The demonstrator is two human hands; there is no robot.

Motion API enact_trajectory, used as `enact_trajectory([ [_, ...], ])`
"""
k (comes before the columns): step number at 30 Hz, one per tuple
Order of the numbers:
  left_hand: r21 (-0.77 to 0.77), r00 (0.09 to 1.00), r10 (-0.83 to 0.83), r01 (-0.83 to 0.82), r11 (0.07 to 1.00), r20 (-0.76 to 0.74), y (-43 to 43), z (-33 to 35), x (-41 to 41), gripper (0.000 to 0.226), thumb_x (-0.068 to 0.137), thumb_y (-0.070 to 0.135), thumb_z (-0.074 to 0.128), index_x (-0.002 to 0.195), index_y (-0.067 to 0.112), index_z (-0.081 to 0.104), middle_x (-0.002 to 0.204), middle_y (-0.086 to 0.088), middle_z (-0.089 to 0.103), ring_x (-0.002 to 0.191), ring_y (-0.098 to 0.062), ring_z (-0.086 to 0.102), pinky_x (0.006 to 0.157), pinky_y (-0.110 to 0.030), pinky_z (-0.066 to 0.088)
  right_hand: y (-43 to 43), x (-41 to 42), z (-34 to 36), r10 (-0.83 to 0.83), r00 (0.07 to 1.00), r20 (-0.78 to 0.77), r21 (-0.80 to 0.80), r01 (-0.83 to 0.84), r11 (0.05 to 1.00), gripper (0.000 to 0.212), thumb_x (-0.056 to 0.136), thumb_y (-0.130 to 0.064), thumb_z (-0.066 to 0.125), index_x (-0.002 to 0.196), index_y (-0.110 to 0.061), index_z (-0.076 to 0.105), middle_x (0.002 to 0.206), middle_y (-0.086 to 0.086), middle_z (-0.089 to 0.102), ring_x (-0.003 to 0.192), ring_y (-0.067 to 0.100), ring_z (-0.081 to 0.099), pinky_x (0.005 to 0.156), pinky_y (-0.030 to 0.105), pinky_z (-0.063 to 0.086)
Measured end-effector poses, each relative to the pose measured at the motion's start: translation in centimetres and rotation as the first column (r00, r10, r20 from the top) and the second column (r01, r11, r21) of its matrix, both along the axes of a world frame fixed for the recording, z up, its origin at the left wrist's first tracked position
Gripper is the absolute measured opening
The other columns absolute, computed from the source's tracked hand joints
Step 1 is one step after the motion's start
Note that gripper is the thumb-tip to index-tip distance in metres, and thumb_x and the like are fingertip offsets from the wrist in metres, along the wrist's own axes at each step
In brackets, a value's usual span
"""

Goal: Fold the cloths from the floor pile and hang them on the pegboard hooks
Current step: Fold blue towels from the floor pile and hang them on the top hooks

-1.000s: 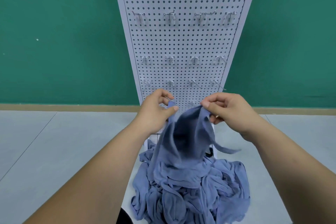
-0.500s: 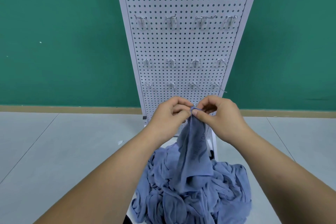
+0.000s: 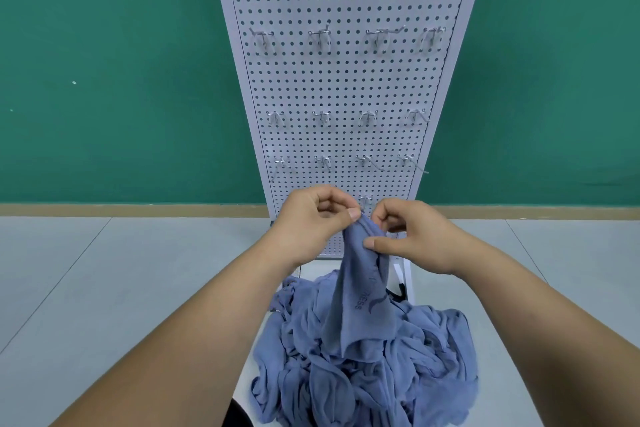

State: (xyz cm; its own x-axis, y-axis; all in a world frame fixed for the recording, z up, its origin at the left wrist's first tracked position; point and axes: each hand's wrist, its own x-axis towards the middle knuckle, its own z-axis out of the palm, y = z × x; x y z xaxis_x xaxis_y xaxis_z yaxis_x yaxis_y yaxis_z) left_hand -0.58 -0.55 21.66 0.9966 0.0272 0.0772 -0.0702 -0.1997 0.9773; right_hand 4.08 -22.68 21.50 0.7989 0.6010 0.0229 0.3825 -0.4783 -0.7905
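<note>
You hold one blue-grey cloth [image 3: 360, 291] by its bunched top edge, in front of the lower part of the pegboard [image 3: 346, 87]. The cloth hangs straight down from your hands, and its lower end reaches the pile [image 3: 363, 374] of matching cloths. Dark lettering runs along the hanging length. Your left hand [image 3: 311, 222] is closed on the top of the cloth, which it pinches between thumb and curled fingers. Your right hand [image 3: 412, 236] grips the same cloth just beside the left, with the thumb pressed against the fabric slightly lower down and the forefinger curled over the top. The two hands nearly touch. The pile lies crumpled on the floor [image 3: 104, 288] directly below your hands, against the foot of the pegboard. The pegboard is white and perforated, and it stands upright. It carries several rows of metal hooks [image 3: 320, 38], four to a row where the rows show in full. A green wall [image 3: 104, 62] stands behind the pegboard, and the floor is pale grey.
</note>
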Motion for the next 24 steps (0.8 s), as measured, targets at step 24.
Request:
enact_trajectory([
  [24, 0.613, 0.948, 0.198, -0.312, 0.725, 0.249, 8.5, -1.0, 1.7, 0.011, 0.107, 0.021, 0.058, 0.108, 0.023, 0.069, 0.094, 0.011, 0.069, 0.084, -0.011, 0.064, 0.072, -0.027, 0.048, -7.0, 2.4, -2.0, -0.178, 0.872, 0.456, -0.368, 0.367, 0.854, 0.018, 0.101, -0.041, 0.066, 0.092, -0.026, 0.072, 0.084, -0.009, 0.063, 0.078, 0.023, 0.06, 0.071, 0.041, 0.052],
])
